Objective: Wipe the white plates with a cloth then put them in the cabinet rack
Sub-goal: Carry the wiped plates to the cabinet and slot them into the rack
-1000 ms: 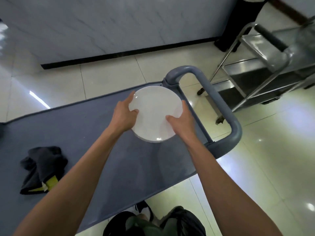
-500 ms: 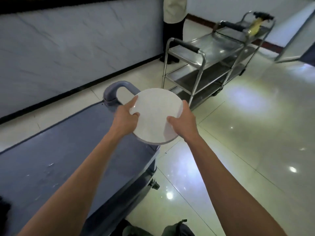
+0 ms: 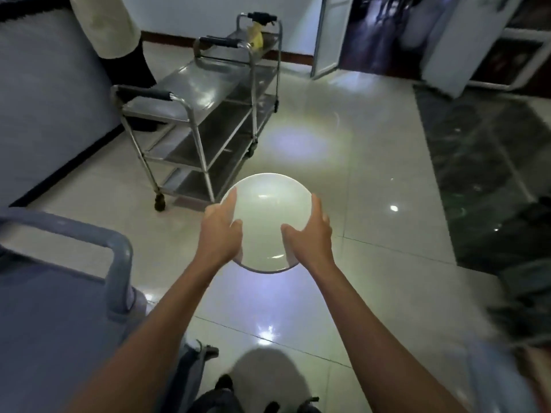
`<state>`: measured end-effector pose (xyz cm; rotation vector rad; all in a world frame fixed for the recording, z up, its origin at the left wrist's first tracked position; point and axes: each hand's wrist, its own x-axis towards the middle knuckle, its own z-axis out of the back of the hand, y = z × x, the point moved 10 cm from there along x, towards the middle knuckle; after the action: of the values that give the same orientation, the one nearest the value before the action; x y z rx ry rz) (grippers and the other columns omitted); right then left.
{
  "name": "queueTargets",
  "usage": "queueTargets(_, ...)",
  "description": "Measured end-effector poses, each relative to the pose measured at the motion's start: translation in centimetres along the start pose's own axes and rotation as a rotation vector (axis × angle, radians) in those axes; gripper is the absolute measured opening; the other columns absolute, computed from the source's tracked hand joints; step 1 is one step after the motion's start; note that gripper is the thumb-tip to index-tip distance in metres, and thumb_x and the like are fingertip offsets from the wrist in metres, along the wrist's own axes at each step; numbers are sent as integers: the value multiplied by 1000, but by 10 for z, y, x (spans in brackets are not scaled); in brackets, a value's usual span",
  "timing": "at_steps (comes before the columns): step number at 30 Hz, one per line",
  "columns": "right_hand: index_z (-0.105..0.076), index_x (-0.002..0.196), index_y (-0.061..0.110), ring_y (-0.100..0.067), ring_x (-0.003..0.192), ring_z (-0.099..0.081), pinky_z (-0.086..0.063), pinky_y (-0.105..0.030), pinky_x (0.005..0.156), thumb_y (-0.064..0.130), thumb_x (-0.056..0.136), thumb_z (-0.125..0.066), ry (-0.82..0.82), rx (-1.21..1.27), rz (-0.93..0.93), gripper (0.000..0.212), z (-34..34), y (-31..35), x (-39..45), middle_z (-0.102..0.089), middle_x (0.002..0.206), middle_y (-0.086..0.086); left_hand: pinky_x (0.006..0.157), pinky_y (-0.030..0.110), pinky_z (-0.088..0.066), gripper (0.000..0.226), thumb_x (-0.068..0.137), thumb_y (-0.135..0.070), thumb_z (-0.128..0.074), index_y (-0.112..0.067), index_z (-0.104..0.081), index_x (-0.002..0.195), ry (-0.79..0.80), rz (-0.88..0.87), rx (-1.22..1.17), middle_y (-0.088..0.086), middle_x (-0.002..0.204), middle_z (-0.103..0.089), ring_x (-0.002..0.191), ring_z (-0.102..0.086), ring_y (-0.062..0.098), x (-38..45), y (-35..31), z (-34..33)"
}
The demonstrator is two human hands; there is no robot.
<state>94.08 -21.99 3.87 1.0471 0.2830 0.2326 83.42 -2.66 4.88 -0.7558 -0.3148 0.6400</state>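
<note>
Both hands' fingers (image 3: 231, 201) clasping the white plates (image 3: 266, 222), now over floor (image 3: 372, 162), clear of the blue cart (image 3: 59, 308).

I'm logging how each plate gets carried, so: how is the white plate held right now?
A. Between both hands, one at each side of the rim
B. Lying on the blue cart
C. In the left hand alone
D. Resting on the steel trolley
A: the left hand and the right hand grip opposite sides of the white plate, which is held above the tiled floor.
</note>
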Motion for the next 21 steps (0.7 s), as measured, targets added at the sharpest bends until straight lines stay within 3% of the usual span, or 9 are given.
queueTargets(4,-15,157,36,-30,132,-32,-35,-33,90,22,87,-66,-153,1,-74,88,63,-40,10,-35,147,-6,99,32,-39,74,93,-10,-48,-37,-24,157,100,-51,-54,8,147,-37,126,-45,25,10,-50,-69)
queueTargets(6,-15,159,32,-31,134,-31,-36,-34,94,22,88,-67,-234,-9,-107,89,92,-59,13,-28,156,-3,99,32,-39,74,92,-9,-49,-36,-26,157,158,-112,-83,4,153,-32,131,-43,26,16,-73,-103)
queueTargets(12,-12,160,29,-32,135,-33,-41,-43,104,24,88,-73,-486,-4,-245,95,158,-113,20,-19,163,7,95,28,-38,75,88,-7,-55,-34,-32,155,355,-318,-198,-7,156,-29,134,-40,17,36,-145,-191)
queueTargets(17,-14,161,32,-29,136,-34,-40,-40,102,25,88,-74,-672,29,-331,94,201,-147,11,-18,163,9,103,35,-43,73,90,-10,-55,-34,-32,155,548,-468,-193,-8,158,-27,137,-39,22,43,-196,-258)
queueTargets(21,-15,161,31,-26,141,-31,-37,-39,108,24,89,-76,-821,63,-436,95,233,-179,-12,-18,163,7,103,26,-33,69,94,-11,-57,-26,-31,157,669,-592,-153,-4,159,-26,141,-35,21,23,-238,-308)
